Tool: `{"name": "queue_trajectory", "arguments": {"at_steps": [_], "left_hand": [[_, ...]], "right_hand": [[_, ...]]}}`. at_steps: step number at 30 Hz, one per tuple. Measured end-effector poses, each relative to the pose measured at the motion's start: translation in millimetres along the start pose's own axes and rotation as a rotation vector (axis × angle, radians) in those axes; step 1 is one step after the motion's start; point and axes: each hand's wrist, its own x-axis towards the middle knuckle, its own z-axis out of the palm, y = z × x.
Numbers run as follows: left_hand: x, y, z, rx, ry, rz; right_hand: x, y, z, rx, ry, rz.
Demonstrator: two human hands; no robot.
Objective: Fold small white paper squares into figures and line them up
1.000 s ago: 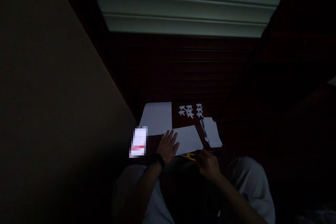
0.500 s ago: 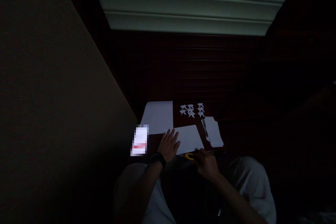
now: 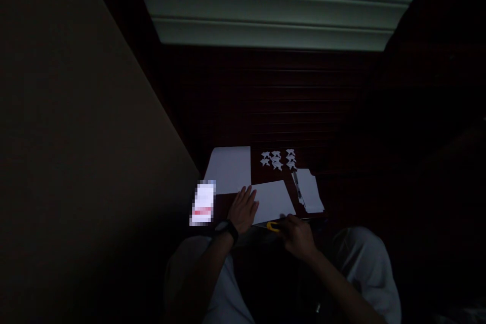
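My left hand (image 3: 243, 210) lies flat with fingers outstretched on the left part of a white sheet of paper (image 3: 272, 200), a dark band around its wrist. Closed around a yellow-and-black utility knife (image 3: 272, 226), my right hand (image 3: 298, 235) is at the sheet's near edge. The knife's yellow end points left toward my left hand, and a thin pale strip, perhaps the blade, runs along the paper's edge there. In the dim light I cannot tell whether the blade is in the paper.
Several small white star-like paper cut-outs (image 3: 277, 160) lie at the back of the small dark table (image 3: 258, 176). Another white sheet (image 3: 231, 167) is at back left, a bright blurred-out screen (image 3: 203, 203) at front left. A pen (image 3: 296, 185) rests beside papers (image 3: 312, 192) on the right.
My right hand has shifted very slightly left with the utility knife. The left hand has moved a touch left on the paper; the sheets and cut-outs stay put.
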Motion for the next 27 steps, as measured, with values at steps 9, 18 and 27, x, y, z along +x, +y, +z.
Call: {"name": "queue_trajectory", "arguments": {"at_steps": [9,18,27], "left_hand": [[-3.9,-16.7,-4.8,0.013,-0.016,0.049],[-5.2,-15.7,-2.1,0.027,-0.018,0.05],[-5.5,-15.5,-0.6,0.033,-0.026,0.044]], "right_hand": [[2.5,6.0,1.9,-0.023,0.001,-0.002],[7.1,5.2,4.4,-0.014,-0.004,-0.035],[8.3,0.6,3.9,-0.003,-0.004,-0.058]]}}
